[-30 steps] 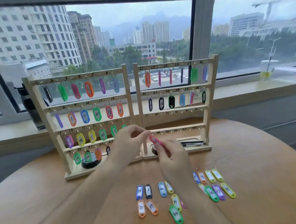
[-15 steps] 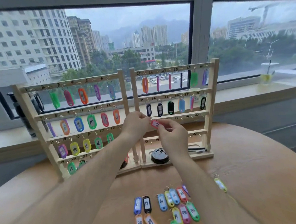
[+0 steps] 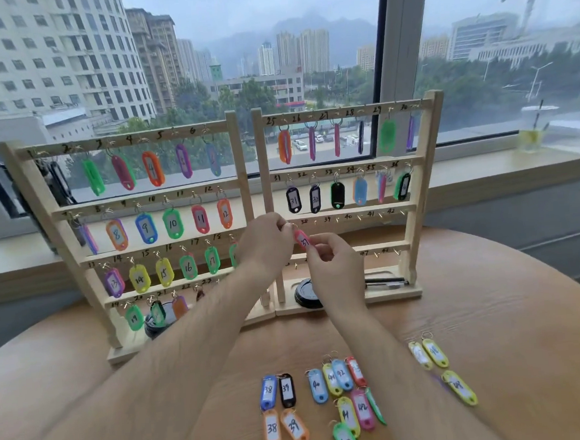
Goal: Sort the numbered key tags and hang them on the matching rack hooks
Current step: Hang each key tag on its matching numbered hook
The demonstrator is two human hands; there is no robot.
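The left hand (image 3: 266, 242) and right hand (image 3: 336, 268) meet at the third rail of the right rack (image 3: 421, 190). Left fingers pinch the ring end of the pink tag (image 3: 302, 241) (marked 37), and right fingers pinch its body from 5 o'clock. Loose tags (image 3: 328, 399) lie on the tabletop (image 3: 494, 308), at 6 o'clock from the hands.

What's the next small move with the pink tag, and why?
Probably slip its ring onto the end hook left of the 38 label on the right rack. The pink tag reads 37; left hand pinches the ring, right hand the body, both close to that label. The hooks from 38 to 42 hang bare; the 37 hook itself is hidden behind the left hand.
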